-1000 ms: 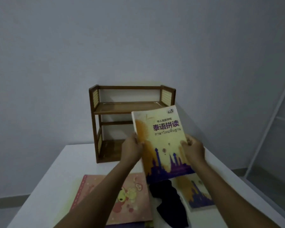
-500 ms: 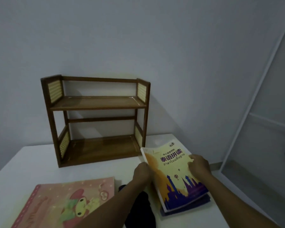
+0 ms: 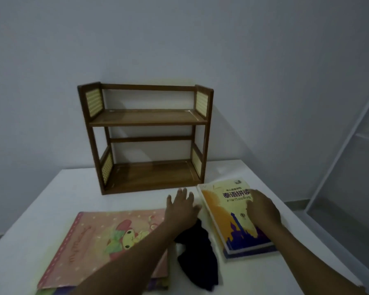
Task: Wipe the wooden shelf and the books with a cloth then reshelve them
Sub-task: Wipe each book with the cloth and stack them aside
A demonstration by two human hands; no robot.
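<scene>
A small two-tier wooden shelf [image 3: 146, 137] stands bare at the back of the white table [image 3: 41, 209]. A yellow and purple book [image 3: 226, 211] lies flat on a second similar book at the right. My right hand [image 3: 262, 207] rests on its cover with fingers fairly straight. My left hand [image 3: 182, 206] hovers open, fingers spread, just left of that book and above a dark cloth [image 3: 200, 250]. A pink cartoon book [image 3: 107, 245] lies on top of another book at the front left.
A grey wall rises behind the shelf. A white metal frame with a glass panel [image 3: 345, 167] stands to the right of the table. The table's right edge runs close to the stacked yellow books.
The yellow book went from held up in both hands down onto the stack at the right. My left hand let go of it and spread open.
</scene>
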